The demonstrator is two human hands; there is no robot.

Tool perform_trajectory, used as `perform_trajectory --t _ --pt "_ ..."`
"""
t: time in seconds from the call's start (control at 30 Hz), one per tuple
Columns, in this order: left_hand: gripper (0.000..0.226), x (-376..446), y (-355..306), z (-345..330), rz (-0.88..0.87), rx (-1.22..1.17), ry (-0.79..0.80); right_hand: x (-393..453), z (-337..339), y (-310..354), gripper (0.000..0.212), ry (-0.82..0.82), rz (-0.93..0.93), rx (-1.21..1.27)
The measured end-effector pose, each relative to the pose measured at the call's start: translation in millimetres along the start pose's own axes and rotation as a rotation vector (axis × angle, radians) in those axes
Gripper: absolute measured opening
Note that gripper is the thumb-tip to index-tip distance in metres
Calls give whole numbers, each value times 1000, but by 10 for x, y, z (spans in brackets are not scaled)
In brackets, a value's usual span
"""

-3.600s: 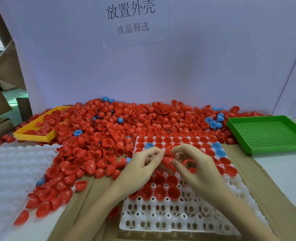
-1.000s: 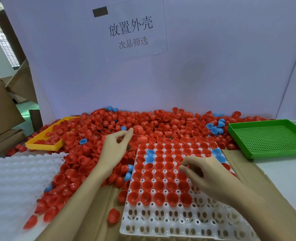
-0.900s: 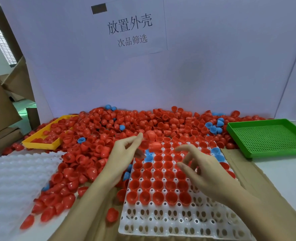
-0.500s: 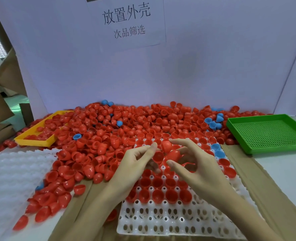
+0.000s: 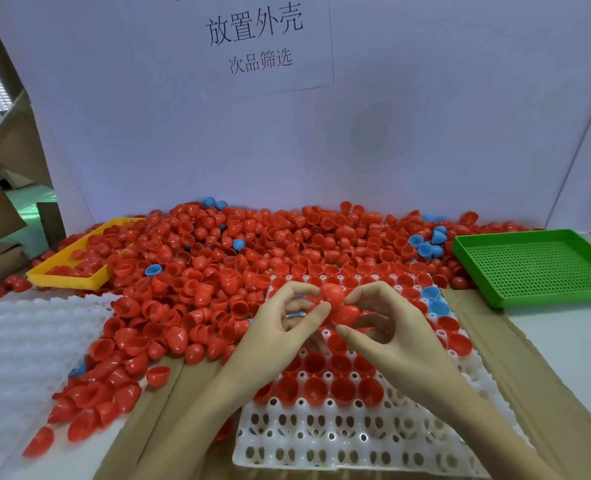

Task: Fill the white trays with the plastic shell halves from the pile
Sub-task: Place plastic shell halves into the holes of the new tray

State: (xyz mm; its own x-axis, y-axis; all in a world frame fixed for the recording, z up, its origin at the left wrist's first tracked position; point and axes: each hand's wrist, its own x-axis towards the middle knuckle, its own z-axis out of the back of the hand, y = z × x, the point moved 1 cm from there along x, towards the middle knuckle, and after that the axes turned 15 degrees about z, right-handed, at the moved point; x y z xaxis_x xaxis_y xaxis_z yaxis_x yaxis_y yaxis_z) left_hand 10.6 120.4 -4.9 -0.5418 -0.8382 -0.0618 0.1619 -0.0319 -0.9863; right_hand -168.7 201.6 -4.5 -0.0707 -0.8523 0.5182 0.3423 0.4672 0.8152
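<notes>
Both hands are held together over the middle of the white perforated plastic tray (image 5: 322,441), above its filled rows. The left hand (image 5: 280,337) is curled, thumb and forefinger pinched on a red plastic shell half (image 5: 332,293), dome side up. The right hand (image 5: 391,337) is curled too — a second red shell half (image 5: 345,314) is pinched between its thumb and fingers, just below the first and touching it. Whether the two halves are nested or only pressed together cannot be told.

The tray is laid on a sheet of brown cardboard (image 5: 516,368). Its far rows are filled with red halves, open side up, with a few blue shell halves (image 5: 434,301) seated near the right edge. The nearest rows are seen with bare holes. The last full row of red cups (image 5: 339,389) is placed just under the wrists.

The large pile of loose red shell halves (image 5: 252,251) is spread behind and to the left of the tray, with blue ones scattered through it — some of it is spilled into a yellow plastic tray (image 5: 62,277) at far left. A stack of white dimpled trays (image 5: 20,344) is set at near left. A green mesh-bottomed tray (image 5: 536,268) is placed at right, near the pile. A paper sign with printed characters (image 5: 256,39) is fixed to the white backboard (image 5: 425,116).
</notes>
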Motion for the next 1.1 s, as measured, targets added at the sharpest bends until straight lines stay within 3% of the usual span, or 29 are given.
perform_trajectory --t 0.13,0.33,0.47,0.67,0.87,1.0,1.1 --pt "29 10 12 30 -42 44 18 -3 1 32 23 -1 -10 53" --pt "23 -19 -1 16 -76 125 -26 -19 37 38 27 -8 -180 362" --pt "21 -35 10 13 -57 77 10 -20 42 63 21 18 -171 272" --pt "35 -36 -20 58 -162 140 -55 -3 35 121 22 34 -116 187" --pt "12 -24 -33 81 -168 108 -117 -11 22 108 33 11 -90 188" --pt "11 -12 -19 61 -155 55 -118 -5 8 72 48 -28 -50 127" --pt "12 -11 -8 57 -174 48 -95 3 -3 61 46 -43 14 69"
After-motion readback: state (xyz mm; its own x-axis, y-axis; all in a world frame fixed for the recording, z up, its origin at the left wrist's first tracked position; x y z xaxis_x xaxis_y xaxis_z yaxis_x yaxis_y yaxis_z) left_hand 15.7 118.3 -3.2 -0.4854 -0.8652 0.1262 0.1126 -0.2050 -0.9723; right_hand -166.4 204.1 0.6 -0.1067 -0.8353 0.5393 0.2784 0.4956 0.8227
